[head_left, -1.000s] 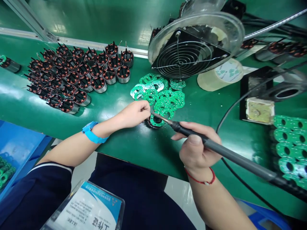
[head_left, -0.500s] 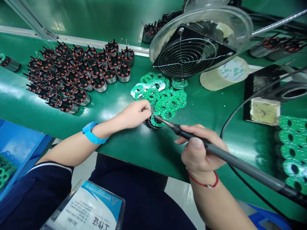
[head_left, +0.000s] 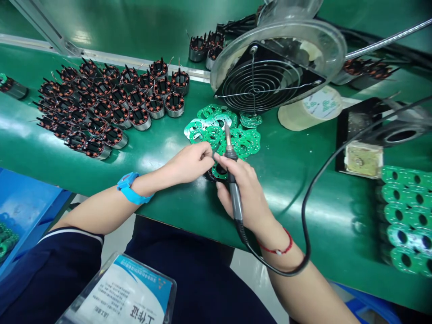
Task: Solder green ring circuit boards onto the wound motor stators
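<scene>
My right hand point(head_left: 251, 193) is closed on a soldering iron point(head_left: 236, 202), whose metal tip points up and away over the loose ring-shaped green circuit boards point(head_left: 212, 135). Its thumb and forefinger reach towards a green ring board point(head_left: 221, 171) seated on a motor stator point(head_left: 209, 176). My left hand point(head_left: 191, 162) is closed at the left side of that stator, fingers curled in a pinch. What those fingers hold, if anything, is hidden. The two hands nearly meet above the stator, which they partly cover.
Several wound stators point(head_left: 101, 108) stand upright at left. A fume fan point(head_left: 258, 81) hangs above the boards. Behind it are a tape roll point(head_left: 310, 108) and an iron stand with sponge point(head_left: 363, 159). Stators topped with green boards point(head_left: 401, 213) stand at right. The iron's cable point(head_left: 305, 225) loops over my right forearm.
My right hand has moved left to the stator, and the soldering iron has swung from pointing at the board to pointing upward, away from it. My left hand stays almost in place.
</scene>
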`<state>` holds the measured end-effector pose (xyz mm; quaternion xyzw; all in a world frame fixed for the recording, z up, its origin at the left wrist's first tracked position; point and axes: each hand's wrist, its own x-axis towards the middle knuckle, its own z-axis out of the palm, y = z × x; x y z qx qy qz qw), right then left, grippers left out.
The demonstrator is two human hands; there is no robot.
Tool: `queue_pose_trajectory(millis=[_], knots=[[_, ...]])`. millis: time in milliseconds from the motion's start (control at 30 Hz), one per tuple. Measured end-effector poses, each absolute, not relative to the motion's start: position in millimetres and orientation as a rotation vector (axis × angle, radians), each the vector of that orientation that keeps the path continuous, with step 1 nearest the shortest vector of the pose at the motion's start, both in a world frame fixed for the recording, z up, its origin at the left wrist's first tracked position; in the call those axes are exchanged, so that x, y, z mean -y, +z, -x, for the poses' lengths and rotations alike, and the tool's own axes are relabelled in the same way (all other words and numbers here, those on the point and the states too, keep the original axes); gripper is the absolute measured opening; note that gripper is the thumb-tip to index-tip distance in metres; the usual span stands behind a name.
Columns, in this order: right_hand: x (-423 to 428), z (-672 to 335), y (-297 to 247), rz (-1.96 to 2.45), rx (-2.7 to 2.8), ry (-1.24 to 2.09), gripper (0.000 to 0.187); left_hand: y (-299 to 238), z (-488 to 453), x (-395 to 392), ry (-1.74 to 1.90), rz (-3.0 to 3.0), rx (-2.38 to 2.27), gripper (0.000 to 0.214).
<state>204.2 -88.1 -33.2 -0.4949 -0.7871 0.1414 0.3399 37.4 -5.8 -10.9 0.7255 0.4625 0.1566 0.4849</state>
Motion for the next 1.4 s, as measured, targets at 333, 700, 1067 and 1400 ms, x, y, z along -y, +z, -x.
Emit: queue_pose_trajectory(millis=[333, 700, 1067, 1400], knots=[[88.2, -212.1, -36.8, 1.356, 1.951, 0.272, 0.068, -2.2, -17.2, 5.0, 0.111, -2.164, -0.832, 0.023], [87.3, -209.3, -44.2, 1.428, 1.954, 0.182, 0.057, 0.4, -18.9, 2.3, 0.439, -1.907, -0.785, 0.01], [91.1, -201.9, -30.6, 1.229, 2.036, 0.121, 0.059, -6.6, -30.8, 10.5, 0.427, -1.657, -0.897, 0.008], [94.6, -203.8, -28.0, 1.307, 1.882, 0.184, 0.042, -12.6, -31.1, 11.2, 0.472, -1.649, -1.003, 0.01]])
